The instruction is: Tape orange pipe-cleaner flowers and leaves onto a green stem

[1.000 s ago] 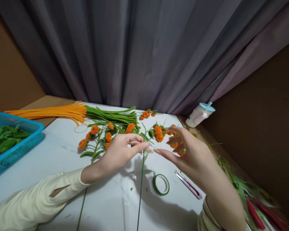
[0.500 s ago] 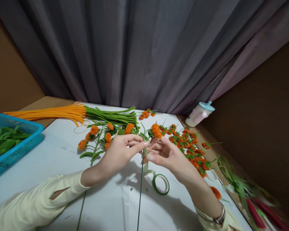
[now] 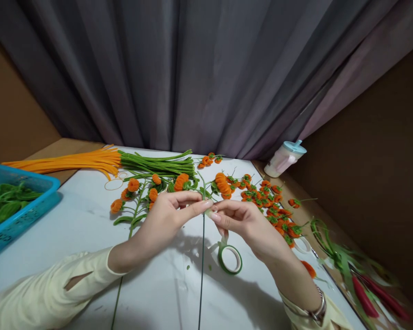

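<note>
My left hand (image 3: 170, 215) is closed in a pinch round a thin green flower stem (image 3: 202, 256), which runs down towards me. Orange pipe-cleaner flowers with green leaves sit at its top; one orange flower (image 3: 222, 183) shows just above my right hand. My right hand (image 3: 249, 224) is closed too, its thumb and forefinger pinching a pale green strip of tape against the stem, touching the left fingertips. Below the hands a roll of green floral tape (image 3: 239, 266) lies on the white table. The strip between roll and fingers is partly hidden.
A finished-looking orange flower spray (image 3: 137, 208) lies left of my hands. Several small orange flowers (image 3: 271, 213) lie at right. Behind are green pipe cleaners (image 3: 154, 162) and orange ones (image 3: 65, 161). A blue basket (image 3: 24, 224), a cup (image 3: 284, 159) and red-handled pliers (image 3: 363, 293) stand around.
My right hand's fingers have closed in on the stem beside the left fingertips, where a looser length of tape hung before. The left hand keeps its pinch.
</note>
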A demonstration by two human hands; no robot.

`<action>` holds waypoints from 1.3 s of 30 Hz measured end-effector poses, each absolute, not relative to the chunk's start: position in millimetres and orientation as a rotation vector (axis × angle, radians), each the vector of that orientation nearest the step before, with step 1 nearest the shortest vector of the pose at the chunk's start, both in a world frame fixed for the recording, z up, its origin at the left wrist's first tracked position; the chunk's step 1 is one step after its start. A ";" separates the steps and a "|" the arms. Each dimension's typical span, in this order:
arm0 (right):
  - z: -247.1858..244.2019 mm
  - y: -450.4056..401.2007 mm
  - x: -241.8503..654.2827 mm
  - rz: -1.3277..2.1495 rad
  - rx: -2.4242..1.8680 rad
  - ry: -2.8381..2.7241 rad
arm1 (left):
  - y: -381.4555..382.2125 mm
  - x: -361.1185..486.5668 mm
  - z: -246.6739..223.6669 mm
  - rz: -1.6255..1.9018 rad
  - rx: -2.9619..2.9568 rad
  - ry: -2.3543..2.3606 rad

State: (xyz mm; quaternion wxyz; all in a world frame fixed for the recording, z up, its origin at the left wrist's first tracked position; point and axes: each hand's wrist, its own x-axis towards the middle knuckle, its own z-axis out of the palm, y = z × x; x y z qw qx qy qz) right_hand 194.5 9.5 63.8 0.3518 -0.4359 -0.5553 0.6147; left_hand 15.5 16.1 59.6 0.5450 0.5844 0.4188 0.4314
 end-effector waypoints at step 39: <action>60.8 0.9 176.9 1.434 -1.200 -1.366 | 14.3 22.3 52.1 1.050 1.214 0.908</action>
